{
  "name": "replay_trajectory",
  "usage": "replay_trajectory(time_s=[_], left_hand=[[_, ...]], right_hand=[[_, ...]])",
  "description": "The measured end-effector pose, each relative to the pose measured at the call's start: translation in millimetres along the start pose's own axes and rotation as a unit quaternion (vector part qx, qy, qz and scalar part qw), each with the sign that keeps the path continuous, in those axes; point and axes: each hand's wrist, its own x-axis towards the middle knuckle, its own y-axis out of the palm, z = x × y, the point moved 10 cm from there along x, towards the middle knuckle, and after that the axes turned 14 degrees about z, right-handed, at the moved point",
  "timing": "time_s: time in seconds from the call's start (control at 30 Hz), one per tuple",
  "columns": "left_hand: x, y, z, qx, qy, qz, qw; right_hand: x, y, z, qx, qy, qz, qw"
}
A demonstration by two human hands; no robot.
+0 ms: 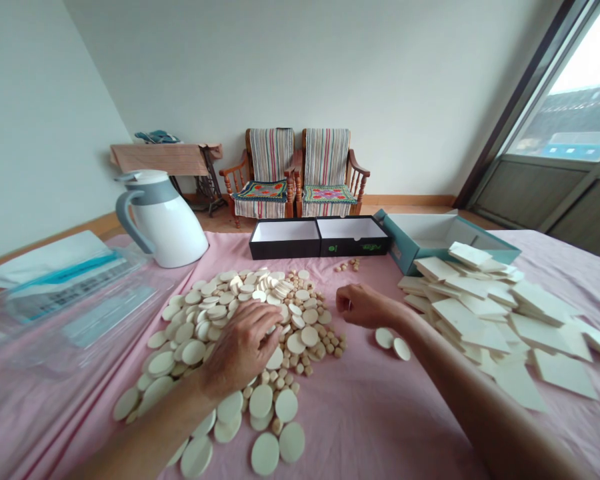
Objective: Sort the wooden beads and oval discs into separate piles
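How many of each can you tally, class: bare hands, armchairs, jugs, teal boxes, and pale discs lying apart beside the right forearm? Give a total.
Hands (left hand, right hand): 2
Pale discs beside the right forearm: 2
Armchairs: 2
White-and-grey jug: 1
Teal box: 1
Total: 8

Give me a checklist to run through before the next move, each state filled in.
1. Left hand at the heap of pale round wooden discs: ok, it lies over them; its grip, cannot tell.
2. Right hand free of small pieces: cannot tell, its curled fingers hide what they may hold.
3. Small tan wooden pieces apart from the discs: not ok, many lie mixed among them.
4. Pale square wooden tiles apart from the discs: ok, they form their own heap at the right.
5. Two black rectangular boxes open on top: ok, white insides show.
6. White jug with grey handle away from both hands: ok.
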Motion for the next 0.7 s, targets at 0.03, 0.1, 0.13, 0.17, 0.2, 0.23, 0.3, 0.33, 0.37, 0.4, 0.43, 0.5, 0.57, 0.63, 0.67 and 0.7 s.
replay_trajectory(time_s=[0.03, 0.1, 0.13, 0.17, 0.2, 0.23, 0.3, 0.33, 0.37, 0.4, 0.43, 0.5, 0.57, 0.63, 0.67, 0.7], left_hand=[[-0.1, 0.0, 0.1, 0.0, 0.0, -0.001, 1.0], [-0.2, 0.1, 0.4, 0.0, -0.001, -0.002, 1.0], [-0.2, 0.2, 0.7, -0.001, -0.002, -0.002, 1.0], [-0.3, 0.3, 0.9, -0.001, -0.002, -0.003, 1.0], [-0.4, 0.5, 1.2, -0.001, -0.003, -0.004, 1.0], [-0.4, 1.1, 1.4, 0.0, -0.003, -0.003, 1.0], [-0.4, 2.6, 2.2, 0.002, -0.003, 0.0, 1.0], [-0.5, 3.4, 2.7, 0.002, -0.004, 0.002, 1.0], [-0.6, 3.9, 3.0, 0.002, -0.004, 0.002, 1.0], [-0.7, 4.1, 3.1, 0.002, -0.004, 0.003, 1.0], [-0.8, 3.9, 3.0, 0.002, -0.004, 0.002, 1.0], [-0.8, 2.9, 2.1, 0.002, -0.003, 0.0, 1.0], [-0.5, 1.0, 0.6, 0.002, -0.002, -0.002, 1.0], [-0.3, -1.0, -0.9, 0.002, 0.0, -0.005, 1.0], [-0.1, -1.5, -1.3, 0.002, 0.001, -0.006, 1.0], [0.0, -1.7, -1.4, 0.003, 0.001, -0.007, 1.0]], right_hand=[[-2.4, -11.3, -8.7, -0.009, 0.034, -0.056, 0.998], [-11.7, -32.4, -18.5, -0.012, 0.073, -0.161, 0.984], [-15.1, -38.2, -18.5, -0.007, 0.073, -0.187, 0.98], [-15.5, -39.1, -15.5, 0.003, 0.061, -0.184, 0.981], [-13.1, -35.0, -9.6, 0.015, 0.037, -0.152, 0.988], [-10.1, -27.5, -1.2, 0.029, 0.007, -0.104, 0.994], [-7.7, -9.7, 20.5, 0.049, -0.065, -0.007, 0.997], [-8.5, -2.1, 31.4, 0.052, -0.098, 0.03, 0.993], [-9.7, 3.7, 40.7, 0.051, -0.124, 0.054, 0.989], [-10.7, 7.6, 47.1, 0.045, -0.138, 0.068, 0.987], [-11.1, 10.4, 50.7, 0.037, -0.142, 0.075, 0.986], [-10.8, 13.3, 52.9, 0.018, -0.129, 0.078, 0.988], [-10.7, 14.6, 52.5, 0.004, -0.113, 0.08, 0.99], [-10.6, 16.1, 50.1, -0.003, -0.099, 0.086, 0.991], [-10.3, 16.8, 47.7, -0.009, -0.091, 0.088, 0.992], [-9.6, 16.8, 44.0, -0.018, -0.082, 0.085, 0.993]])
